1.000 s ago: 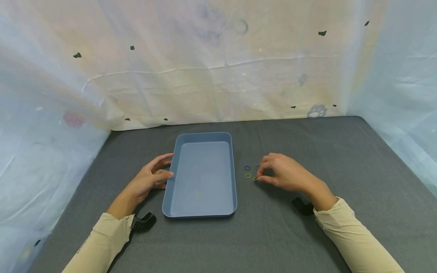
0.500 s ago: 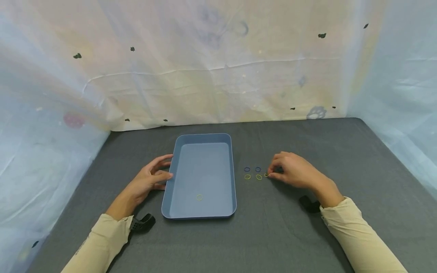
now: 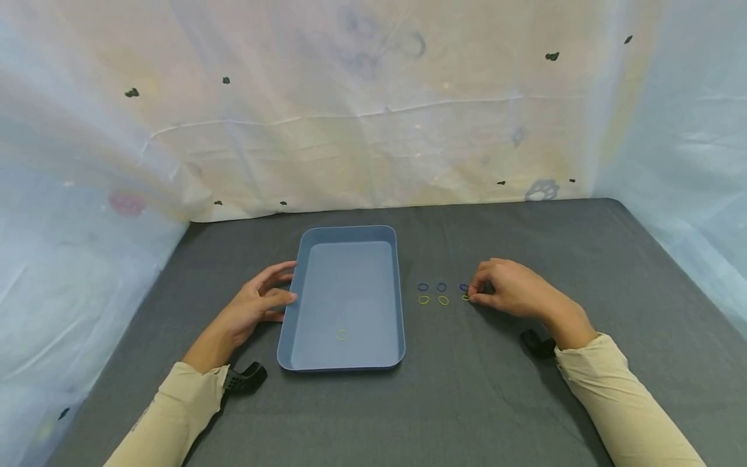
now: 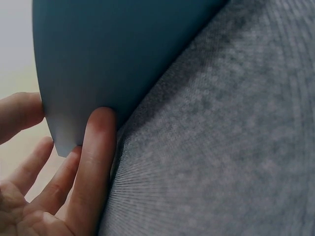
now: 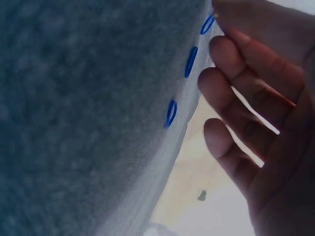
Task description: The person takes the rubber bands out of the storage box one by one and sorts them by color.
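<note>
In the head view, my left hand (image 3: 248,305) rests against the left side of a blue tray (image 3: 399,311), its fingers fairly straight. The left wrist view shows those fingers (image 4: 96,157) touching the tray's outer wall (image 4: 98,64). To the right of the tray, my right hand (image 3: 513,288) pinches a small yellow rubber band (image 3: 465,298) at the cloth. Two more yellow rubber bands, a left one (image 3: 424,300) and a middle one (image 3: 443,301), lie in line with it. Behind them is a row of blue rubber bands (image 3: 441,287); the rightmost (image 3: 463,287) is partly hidden by my fingers.
A yellow rubber band (image 3: 341,335) lies inside the tray, towards its near end. Grey cloth (image 3: 455,402) covers the table. Light patterned sheeting (image 3: 373,143) hangs behind and at both sides.
My right hand has moved right along the row. A yellow rubber band it touched earlier now lies in the middle, and a third pair shows at its fingertips. The left hand stays put.
</note>
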Available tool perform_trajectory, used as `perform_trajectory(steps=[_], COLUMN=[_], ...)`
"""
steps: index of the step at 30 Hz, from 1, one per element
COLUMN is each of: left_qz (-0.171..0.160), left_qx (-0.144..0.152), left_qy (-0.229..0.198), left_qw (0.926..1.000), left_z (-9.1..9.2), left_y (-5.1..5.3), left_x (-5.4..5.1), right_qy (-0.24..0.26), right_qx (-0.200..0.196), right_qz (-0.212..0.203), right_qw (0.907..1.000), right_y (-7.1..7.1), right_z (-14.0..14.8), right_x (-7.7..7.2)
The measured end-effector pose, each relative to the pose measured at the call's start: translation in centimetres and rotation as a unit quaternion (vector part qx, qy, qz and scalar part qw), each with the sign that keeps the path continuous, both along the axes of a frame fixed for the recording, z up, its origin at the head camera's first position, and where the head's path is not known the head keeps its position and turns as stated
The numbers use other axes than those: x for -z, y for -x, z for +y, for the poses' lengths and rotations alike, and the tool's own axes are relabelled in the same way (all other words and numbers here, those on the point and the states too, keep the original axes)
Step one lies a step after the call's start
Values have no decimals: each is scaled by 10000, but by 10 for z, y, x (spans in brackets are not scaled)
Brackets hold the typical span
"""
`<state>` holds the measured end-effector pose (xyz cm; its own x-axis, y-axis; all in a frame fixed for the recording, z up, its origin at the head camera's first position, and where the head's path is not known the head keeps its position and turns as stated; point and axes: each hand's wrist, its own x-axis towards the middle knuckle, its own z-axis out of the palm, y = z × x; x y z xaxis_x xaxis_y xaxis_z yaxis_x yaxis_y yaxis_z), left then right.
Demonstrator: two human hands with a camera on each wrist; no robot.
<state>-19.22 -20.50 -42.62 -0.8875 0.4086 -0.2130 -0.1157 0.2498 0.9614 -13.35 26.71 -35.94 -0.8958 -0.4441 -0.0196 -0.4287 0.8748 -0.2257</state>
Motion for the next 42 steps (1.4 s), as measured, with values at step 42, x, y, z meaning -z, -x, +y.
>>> perform_trajectory(steps=[42], left_qz=[40], left_qx=[32], left_qy=[-7], left_qw=[10000], left_z=[-1], left_y=[-2], left_x=[-2], right_qy=[683], right_qx=[-245], right_qz=[-198], right_qw=[9972], right_y=[2], right_z=[-1], right_x=[-9])
